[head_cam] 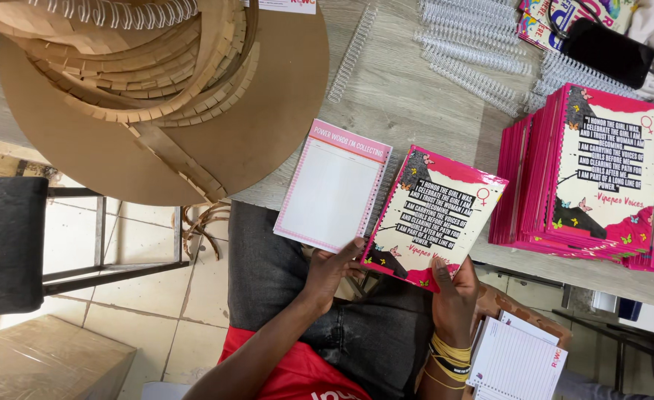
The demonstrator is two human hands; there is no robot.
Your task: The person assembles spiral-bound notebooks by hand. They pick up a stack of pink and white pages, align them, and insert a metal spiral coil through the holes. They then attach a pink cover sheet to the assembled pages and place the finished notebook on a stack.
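I hold a spiral-bound notebook open over my lap. My left hand (333, 268) grips its lower edge at the spine, under the white lined page with a pink border (332, 185). My right hand (454, 290), with yellow bands at the wrist, holds the lower edge of the pink and white printed cover (434, 215). The wire binding runs between page and cover.
A stack of matching pink notebooks (579, 174) lies on the wooden table (416, 104) to the right. Loose white wire spirals (475, 52) lie at the back. Brown cardboard cut-outs (157, 96) overhang the table's left. A dark chair (8, 244) stands left; lined pads (516, 363) sit by my right knee.
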